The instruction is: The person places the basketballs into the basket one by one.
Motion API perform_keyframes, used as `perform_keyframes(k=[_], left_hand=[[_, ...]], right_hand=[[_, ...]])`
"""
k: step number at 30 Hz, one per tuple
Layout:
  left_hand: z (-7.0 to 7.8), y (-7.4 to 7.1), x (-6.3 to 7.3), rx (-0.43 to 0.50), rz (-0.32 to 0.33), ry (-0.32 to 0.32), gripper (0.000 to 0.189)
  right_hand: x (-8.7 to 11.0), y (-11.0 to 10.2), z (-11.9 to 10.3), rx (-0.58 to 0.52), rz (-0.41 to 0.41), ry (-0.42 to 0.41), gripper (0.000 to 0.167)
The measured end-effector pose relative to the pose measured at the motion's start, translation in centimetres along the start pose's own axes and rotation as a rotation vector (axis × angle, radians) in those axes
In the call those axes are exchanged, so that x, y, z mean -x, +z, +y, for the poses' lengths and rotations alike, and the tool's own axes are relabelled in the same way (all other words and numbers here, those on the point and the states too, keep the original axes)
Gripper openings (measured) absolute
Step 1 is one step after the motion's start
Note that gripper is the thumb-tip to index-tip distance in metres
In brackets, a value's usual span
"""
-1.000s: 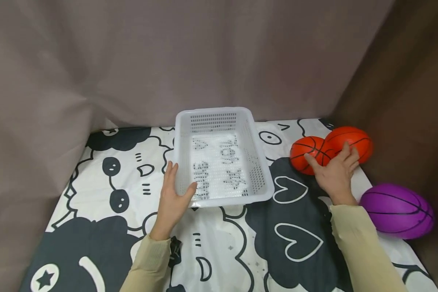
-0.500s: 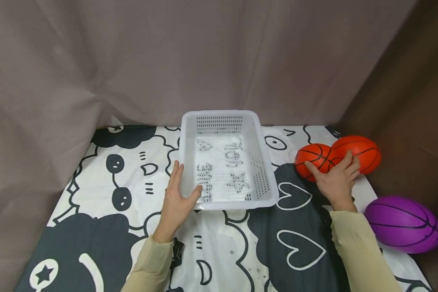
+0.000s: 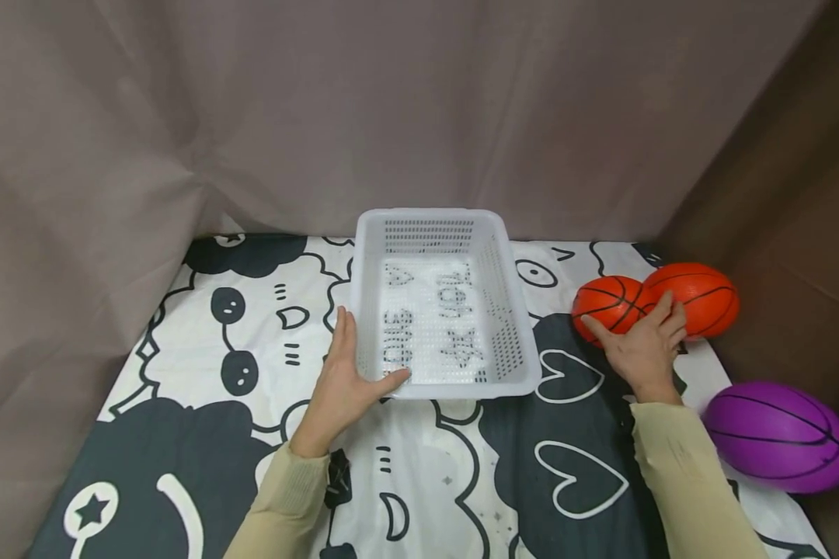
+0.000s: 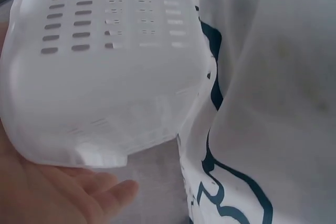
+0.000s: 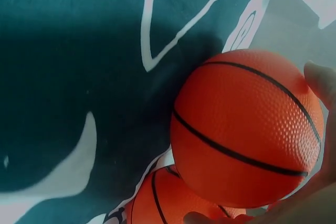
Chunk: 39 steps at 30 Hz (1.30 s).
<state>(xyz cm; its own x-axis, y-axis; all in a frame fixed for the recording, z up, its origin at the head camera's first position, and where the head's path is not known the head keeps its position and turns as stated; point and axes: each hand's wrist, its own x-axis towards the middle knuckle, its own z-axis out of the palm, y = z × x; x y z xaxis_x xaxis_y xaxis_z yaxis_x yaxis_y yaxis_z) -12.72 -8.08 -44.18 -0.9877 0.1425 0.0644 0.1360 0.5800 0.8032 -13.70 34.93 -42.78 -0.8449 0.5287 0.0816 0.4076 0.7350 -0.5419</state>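
Observation:
My left hand (image 3: 349,384) is at the near left corner of a white plastic basket (image 3: 527,341). Its thumb lies over the front rim, and the straight fingers run along the outer left wall. In the left wrist view the fingers show below the basket's pale side (image 4: 105,87). My right hand (image 3: 643,345) is around the smaller orange toy basketball (image 3: 604,299), thumb on its left and fingers on its right. Another orange basketball (image 3: 706,299) touches it on the right. The right wrist view shows the held ball (image 5: 241,124) close up, fingertips partly cut off.
A purple ball (image 3: 779,439) with black lines sits near the right edge, beside the right sleeve. Black-and-white printed cloth (image 3: 419,481) covers the table. Grey-brown curtain (image 3: 426,101) hangs behind and at both sides. A small black object (image 3: 338,477) is beside the left wrist.
The left thumb has spread to the right over the basket's front rim. The right hand stays at the orange balls. The whole view has shifted slightly; basket and balls keep their places on the cloth.

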Motion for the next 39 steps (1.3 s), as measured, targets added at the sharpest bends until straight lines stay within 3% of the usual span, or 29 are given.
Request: perform_keyframes(k=[10, 39], left_hand=[[0.30, -0.23, -0.11, -0.043, -0.042, 0.008, 0.134], [0.02, -0.74, 0.00, -0.058, -0.065, 0.008, 0.140]], right_hand=[[0.03, 0.25, 0.16, -0.023, 0.003, -0.014, 0.118], [0.43, -0.16, 0.25, -0.118, 0.011, 0.095, 0.112]])
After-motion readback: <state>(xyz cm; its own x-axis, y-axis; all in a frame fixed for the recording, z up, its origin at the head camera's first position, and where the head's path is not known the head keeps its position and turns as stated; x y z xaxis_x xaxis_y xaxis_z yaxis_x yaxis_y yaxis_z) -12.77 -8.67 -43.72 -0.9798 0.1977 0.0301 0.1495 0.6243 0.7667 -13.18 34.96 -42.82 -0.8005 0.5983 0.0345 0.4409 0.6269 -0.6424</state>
